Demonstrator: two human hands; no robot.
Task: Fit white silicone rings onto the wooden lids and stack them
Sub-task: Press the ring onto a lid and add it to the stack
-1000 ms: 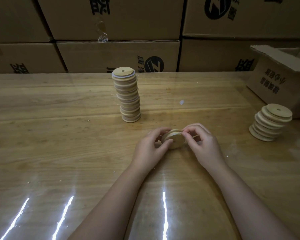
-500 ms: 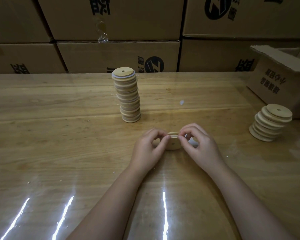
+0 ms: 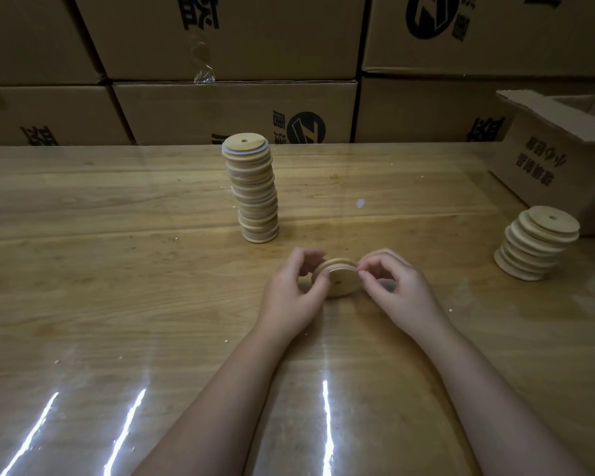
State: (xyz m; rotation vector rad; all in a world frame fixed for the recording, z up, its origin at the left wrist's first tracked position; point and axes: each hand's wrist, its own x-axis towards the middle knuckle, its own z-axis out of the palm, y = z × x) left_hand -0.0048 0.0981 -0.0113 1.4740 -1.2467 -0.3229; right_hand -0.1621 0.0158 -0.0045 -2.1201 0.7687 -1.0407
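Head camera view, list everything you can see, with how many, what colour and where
wooden lid in hand: one, light wood with a white ring at its rim, held tilted above the table centre
tall stack of lids: one, light wood with white rings, behind the hands
short stack of lids: one leaning pile, plain light wood, far right
table: one, glossy brown wood
open carton: one, brown, right rear
stacked cartons: several, brown with black print, behind the table
left hand: fingers pinching the lid's left edge
right hand: fingers at the lid's right edge
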